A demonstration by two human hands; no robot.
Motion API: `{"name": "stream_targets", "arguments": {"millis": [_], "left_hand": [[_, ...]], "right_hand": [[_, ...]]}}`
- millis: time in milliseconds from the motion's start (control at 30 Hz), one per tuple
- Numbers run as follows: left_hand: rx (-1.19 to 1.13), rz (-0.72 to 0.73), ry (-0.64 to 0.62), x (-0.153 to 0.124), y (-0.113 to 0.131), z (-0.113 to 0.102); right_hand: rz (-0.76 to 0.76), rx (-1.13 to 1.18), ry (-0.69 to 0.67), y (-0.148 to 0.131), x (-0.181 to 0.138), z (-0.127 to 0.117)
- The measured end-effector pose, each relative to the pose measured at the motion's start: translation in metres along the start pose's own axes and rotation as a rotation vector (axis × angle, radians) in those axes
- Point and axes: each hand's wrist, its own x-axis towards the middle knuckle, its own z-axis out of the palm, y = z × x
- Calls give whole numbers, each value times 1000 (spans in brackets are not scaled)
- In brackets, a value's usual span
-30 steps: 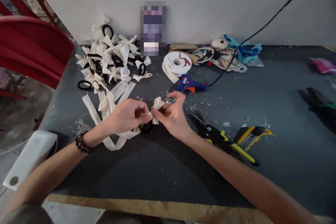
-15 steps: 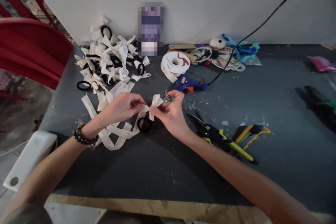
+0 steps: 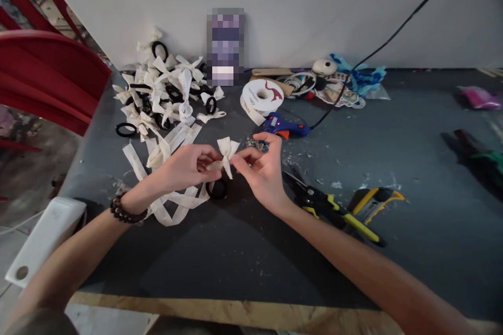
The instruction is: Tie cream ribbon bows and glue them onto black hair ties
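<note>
A small cream ribbon bow is held above the dark table. My left hand pinches its left end, and my right hand pinches it from the right, fingers closed. Directly below the bow a black hair tie lies on the table. Loose cream ribbon strips lie under my left hand and wrist.
A pile of finished bows and black hair ties sits at back left. A ribbon spool and blue glue gun lie behind my hands. Black-and-yellow scissors and a yellow cutter lie right. A red chair stands left.
The ribbon piece has been drawn into a bow shape and raised a little. Both hands stayed over the black hair tie.
</note>
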Motion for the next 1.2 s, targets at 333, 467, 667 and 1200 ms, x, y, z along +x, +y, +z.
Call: {"name": "stream_targets", "arguments": {"millis": [333,467,667,1200], "left_hand": [[33,12,53,1,1,10],[-38,91,-39,0,3,8],[-235,58,81,-1,3,16],[-487,-14,201,0,3,32]], "right_hand": [[-3,-88,-34,0,0,-5],[-61,-237,4,-2,0,-6],[-73,-173,18,-1,0,-6],[-78,-202,9,-1,-3,-9]]}}
